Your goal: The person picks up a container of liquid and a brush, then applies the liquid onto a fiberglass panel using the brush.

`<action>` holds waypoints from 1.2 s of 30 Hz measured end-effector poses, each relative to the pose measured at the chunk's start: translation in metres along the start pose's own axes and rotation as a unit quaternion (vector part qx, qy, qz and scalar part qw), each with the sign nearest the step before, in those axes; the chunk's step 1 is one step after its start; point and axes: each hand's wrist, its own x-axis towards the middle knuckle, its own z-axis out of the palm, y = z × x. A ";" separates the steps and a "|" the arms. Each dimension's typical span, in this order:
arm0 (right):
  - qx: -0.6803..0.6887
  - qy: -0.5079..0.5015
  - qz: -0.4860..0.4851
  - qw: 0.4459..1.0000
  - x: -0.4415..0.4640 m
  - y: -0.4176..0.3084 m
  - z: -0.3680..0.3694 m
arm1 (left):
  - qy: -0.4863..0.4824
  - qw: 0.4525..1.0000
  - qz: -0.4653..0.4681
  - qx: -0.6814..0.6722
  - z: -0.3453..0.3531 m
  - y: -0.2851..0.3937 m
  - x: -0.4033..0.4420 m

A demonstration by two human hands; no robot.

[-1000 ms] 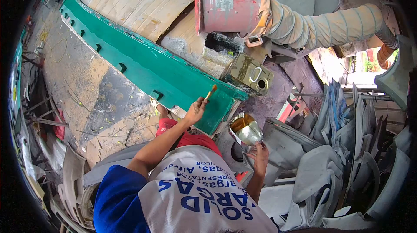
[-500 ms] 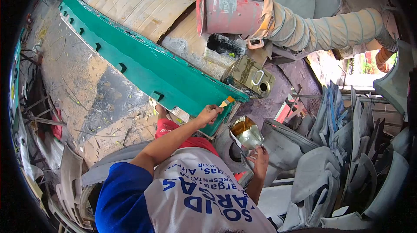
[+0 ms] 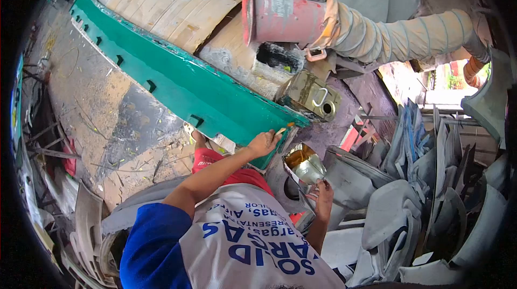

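Left hand (image 3: 263, 143) grasps a brush (image 3: 283, 130) at the green panel's (image 3: 215, 105) near right end; right hand (image 3: 323, 192) clasps an open container (image 3: 308, 168) farther right. The brush looks light and soft-tipped, best held by its handle.

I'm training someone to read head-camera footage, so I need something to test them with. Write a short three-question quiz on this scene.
1. Multiple choice: what does the left hand hold?
A) a hammer
B) a brush
C) a folded cloth

2. True or false: both hands are gripping the brush.

3. Fill in the blank: the long panel by the brush is ____ in colour.

Key:
1. B
2. False; the right hand holds an open container instead.
3. green
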 end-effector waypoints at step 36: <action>-0.074 -0.007 -0.009 0.997 0.008 -0.029 0.039 | 0.129 0.946 -0.219 -0.199 -0.224 -0.080 0.023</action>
